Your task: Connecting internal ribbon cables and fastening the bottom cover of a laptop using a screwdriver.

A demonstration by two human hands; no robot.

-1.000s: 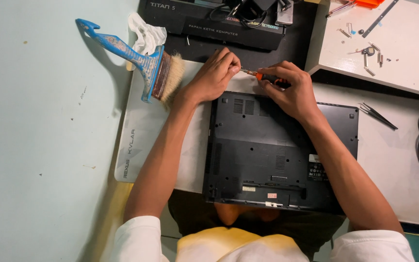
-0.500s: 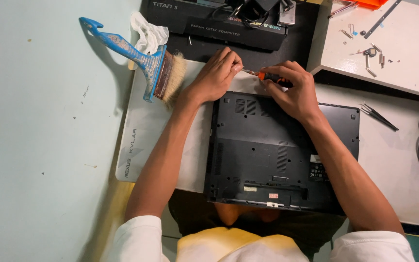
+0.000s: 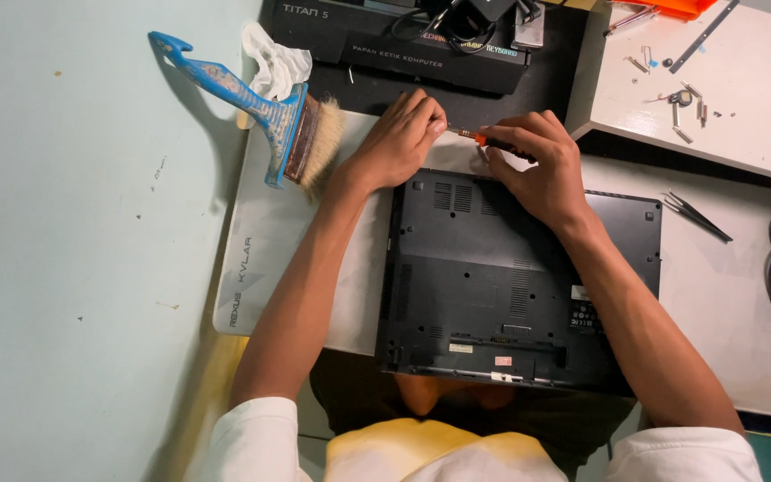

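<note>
Pale grey desk mat [image 3: 269, 259] covers the bench, and on it lies a black laptop [image 3: 510, 286], turned underside up, its rear edge away from the person. At that far edge both hands meet. The right hand [image 3: 537, 174] is curled closed around the orange handle of a small screwdriver [image 3: 484, 138], which lies nearly level and points toward the left hand [image 3: 399, 138]. The left hand's fingers are bent and pinched at the screwdriver's metal tip, its heel resting on the mat just beside the laptop's corner. Compared with a second ago, both hands sit in almost the same spot; the grip looks unchanged, and the laptop has not shifted. A blue-handled brush [image 3: 278, 125] lies just left of the left wrist, partly on a crumpled white cloth [image 3: 269, 62]. Black tweezers [image 3: 698, 216] rest on the mat to the right, well apart from the hands. Loose screws [image 3: 684, 103] lie on a white board beyond.
</note>
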